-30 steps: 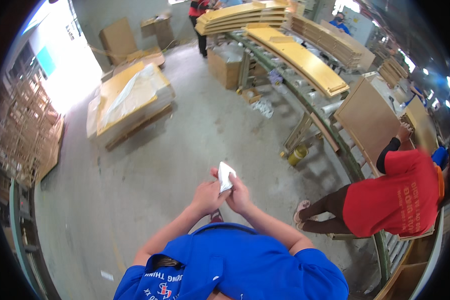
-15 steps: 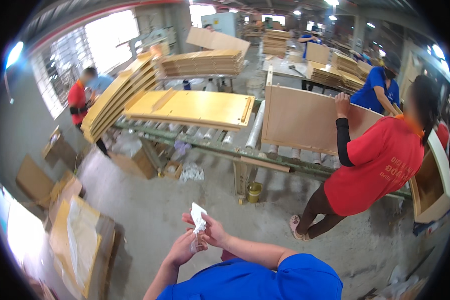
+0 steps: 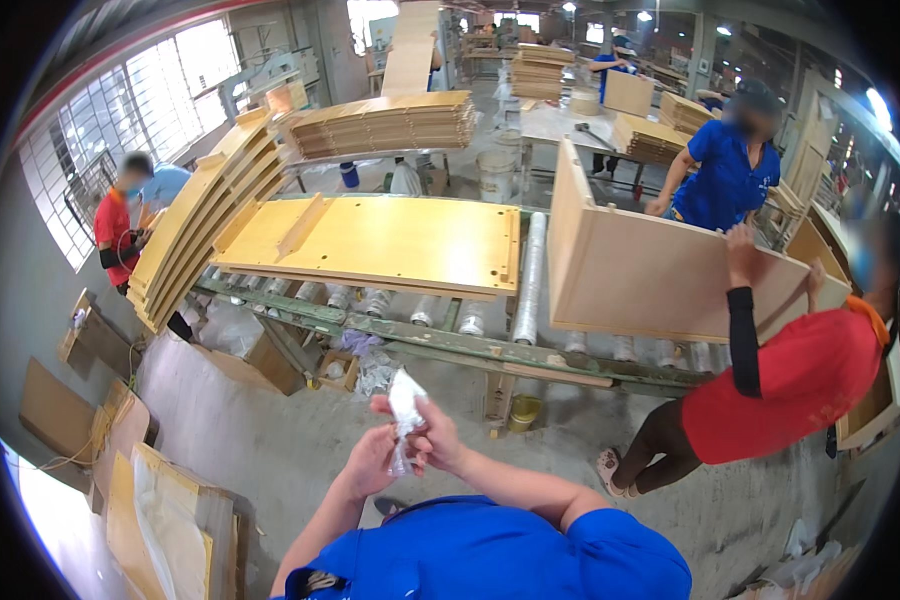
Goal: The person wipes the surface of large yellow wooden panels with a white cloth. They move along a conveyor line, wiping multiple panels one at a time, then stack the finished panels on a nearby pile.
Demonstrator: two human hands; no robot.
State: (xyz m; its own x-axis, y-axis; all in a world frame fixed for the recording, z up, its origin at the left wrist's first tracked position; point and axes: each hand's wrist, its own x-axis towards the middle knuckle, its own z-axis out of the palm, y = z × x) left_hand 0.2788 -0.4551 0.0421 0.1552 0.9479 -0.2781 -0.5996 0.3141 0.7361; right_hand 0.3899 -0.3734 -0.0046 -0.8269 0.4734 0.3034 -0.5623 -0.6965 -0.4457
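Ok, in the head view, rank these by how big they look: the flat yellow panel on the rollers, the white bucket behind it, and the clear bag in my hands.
1. Yellow panel, by far the largest.
2 and 3. White bucket and clear bag look about alike; the bag is much nearer the camera, so I won't rank them.

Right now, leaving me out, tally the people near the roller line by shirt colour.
Red shirts: 2, the person by the window and the person holding the upright panel
Blue shirts: 2, the person behind the panel and the light-blue one at the window
Total: 4
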